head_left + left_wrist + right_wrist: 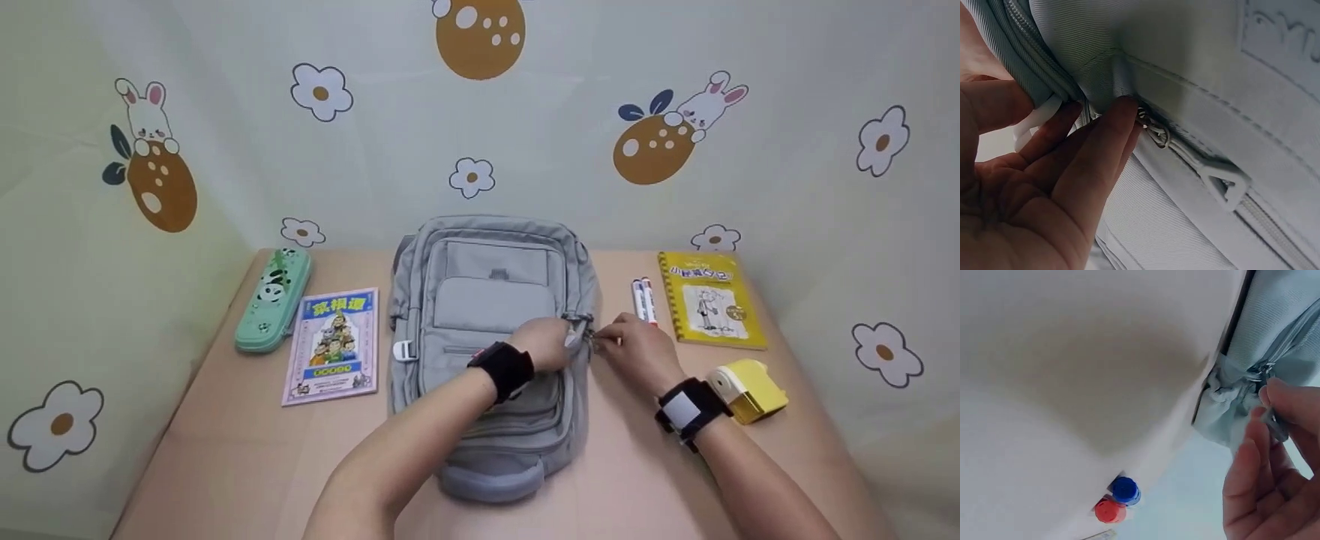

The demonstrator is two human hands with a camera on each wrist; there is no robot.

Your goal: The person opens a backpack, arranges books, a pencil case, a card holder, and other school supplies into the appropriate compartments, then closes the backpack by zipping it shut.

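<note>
Grey backpack (491,345) flat at table (225,450) centre; soft, light fabric, yields. Right hand (637,349) pinches zipper pull (1273,423) at 3 o'clock edge; left hand (546,343), fingers straight, presses fabric beside it.

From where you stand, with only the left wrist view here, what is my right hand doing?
Observer: The right hand pinches a zipper pull at the backpack's right edge.
Operator: Anything beside it on the table?
Observer: Two markers, one blue-capped and one red-capped, lie right of the backpack.
Operator: And beyond those?
Observer: A yellow book, and nearer you a yellow sharpener.
</note>
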